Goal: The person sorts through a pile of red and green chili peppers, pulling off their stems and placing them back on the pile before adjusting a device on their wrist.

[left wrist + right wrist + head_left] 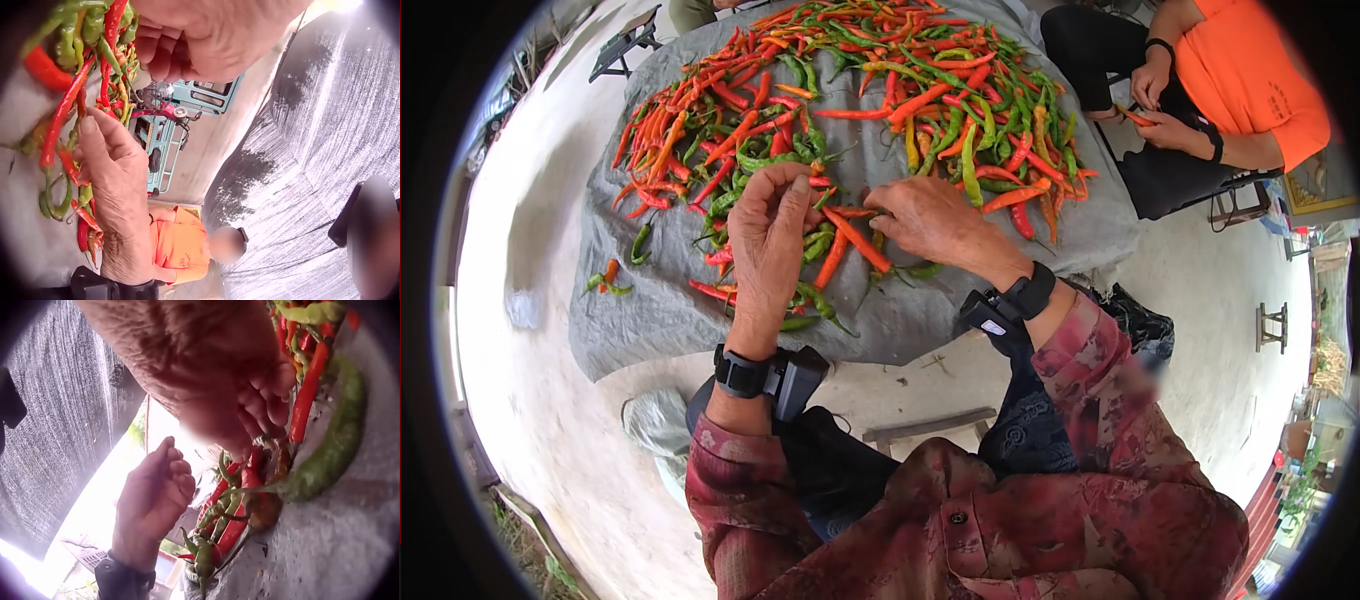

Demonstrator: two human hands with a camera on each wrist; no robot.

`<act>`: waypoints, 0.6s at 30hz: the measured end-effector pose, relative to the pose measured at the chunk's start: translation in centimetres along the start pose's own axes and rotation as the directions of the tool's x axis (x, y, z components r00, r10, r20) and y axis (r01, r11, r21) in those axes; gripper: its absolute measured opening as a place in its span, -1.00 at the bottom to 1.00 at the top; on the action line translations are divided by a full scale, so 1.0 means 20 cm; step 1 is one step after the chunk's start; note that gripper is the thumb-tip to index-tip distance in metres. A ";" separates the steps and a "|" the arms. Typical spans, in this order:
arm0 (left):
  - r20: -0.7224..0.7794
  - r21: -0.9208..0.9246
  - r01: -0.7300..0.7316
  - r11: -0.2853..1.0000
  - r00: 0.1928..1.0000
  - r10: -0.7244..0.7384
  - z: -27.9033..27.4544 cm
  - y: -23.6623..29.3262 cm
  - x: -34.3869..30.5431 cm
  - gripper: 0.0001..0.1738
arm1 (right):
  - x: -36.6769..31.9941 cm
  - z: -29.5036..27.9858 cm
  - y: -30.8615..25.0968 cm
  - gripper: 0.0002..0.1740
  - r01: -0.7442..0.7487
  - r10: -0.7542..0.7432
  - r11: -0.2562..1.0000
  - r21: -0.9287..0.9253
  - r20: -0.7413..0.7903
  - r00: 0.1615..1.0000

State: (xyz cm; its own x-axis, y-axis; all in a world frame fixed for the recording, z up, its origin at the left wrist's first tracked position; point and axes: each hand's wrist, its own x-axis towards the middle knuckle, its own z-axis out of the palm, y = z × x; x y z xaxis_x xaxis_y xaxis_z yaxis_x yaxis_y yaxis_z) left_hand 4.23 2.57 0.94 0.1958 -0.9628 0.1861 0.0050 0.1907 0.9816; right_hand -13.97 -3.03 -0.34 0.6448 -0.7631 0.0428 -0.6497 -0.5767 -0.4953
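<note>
Above the near edge of the pepper pile, my left hand (pixel 770 235) hangs with its fingers loosely curled. Nothing shows between the fingers of this left hand (pixel 153 506) in the right wrist view; a red pepper lies just beyond them in the head view. To its right, my right hand (pixel 935 215) pinches a dark reddish pepper (pixel 852 212) low over the cloth. The left wrist view shows the thumb and forefinger of the right hand (pixel 115 187) on that pepper (pixel 81 100). A long red-orange pepper (pixel 858 240) lies between and below the hands.
Red, orange and green peppers (pixel 940 90) cover much of the grey cloth (pixel 660 320), with a few loose ones (pixel 608 278) at the left. A person in an orange shirt (pixel 1250 80) sits at the right holding a pepper. A small stool (pixel 1271 327) stands farther right.
</note>
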 end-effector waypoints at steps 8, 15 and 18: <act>-0.050 0.055 -0.072 0.996 0.996 0.074 -0.01 0.01 0.00 -0.86 | -0.01 -0.12 0.00 -0.91 0.081 -0.028 0.990 0.112 -0.412 0.911; 0.103 0.398 -0.207 0.894 0.978 0.180 0.04 -0.01 -0.01 -0.77 | -0.07 -0.20 0.01 -0.88 0.143 0.036 0.956 0.257 -0.584 0.811; 0.221 0.437 -0.197 0.878 0.969 0.108 0.09 0.01 -0.03 -0.72 | -0.08 -0.21 0.02 -0.87 0.153 0.037 0.956 0.251 -0.619 0.784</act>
State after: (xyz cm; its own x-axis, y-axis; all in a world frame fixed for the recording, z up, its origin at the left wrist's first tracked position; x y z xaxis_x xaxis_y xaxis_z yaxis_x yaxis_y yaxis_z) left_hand 2.37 2.76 1.13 -0.0260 -0.9549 0.2957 -0.4624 0.2738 0.8433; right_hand -16.96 -3.28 3.02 0.2320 -0.8005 0.5525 -0.4218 -0.5947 -0.6845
